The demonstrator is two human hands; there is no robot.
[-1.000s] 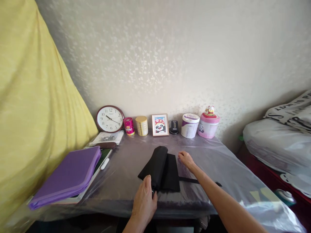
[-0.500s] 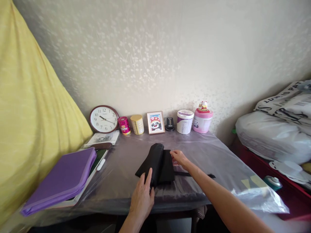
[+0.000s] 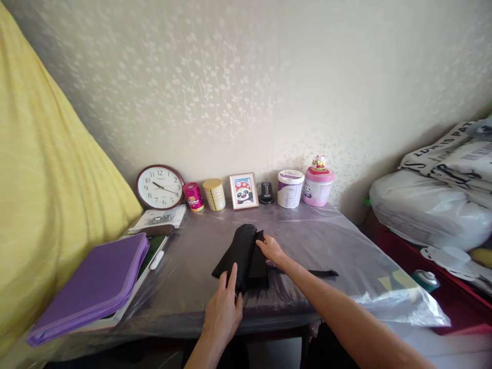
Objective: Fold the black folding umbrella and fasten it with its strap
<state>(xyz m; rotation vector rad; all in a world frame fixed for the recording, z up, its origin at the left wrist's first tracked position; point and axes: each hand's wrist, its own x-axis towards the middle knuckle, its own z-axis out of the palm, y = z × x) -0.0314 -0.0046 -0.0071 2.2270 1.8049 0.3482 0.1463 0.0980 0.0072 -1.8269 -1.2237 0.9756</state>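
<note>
A collapsed black folding umbrella [image 3: 243, 251] lies on the plastic-covered table in front of me. Its loose fabric flares out on the left, and a flap of it [image 3: 257, 269] folds over on the right. My left hand [image 3: 223, 306] grips the near end, with fingers laid along the roll. The fingertips of my right hand [image 3: 271, 250] pinch the upper right edge of the flap. From under the right forearm, a thin black strap [image 3: 323, 273] stretches out across the table. The inner fingers of the left hand are partly hidden.
Along the wall stand a clock [image 3: 160, 187], a pink can [image 3: 192, 197], a yellow-lidded can [image 3: 214, 195], a picture frame [image 3: 244, 191] and two tubs [image 3: 290, 189]. A purple folder [image 3: 92, 282] lies at left; white bags [image 3: 426, 205] are piled at right.
My right hand has moved left, bringing the flap's edge in toward the rolled body, so the flap looks narrower. The left hand keeps its grip. The view has shifted slightly.
</note>
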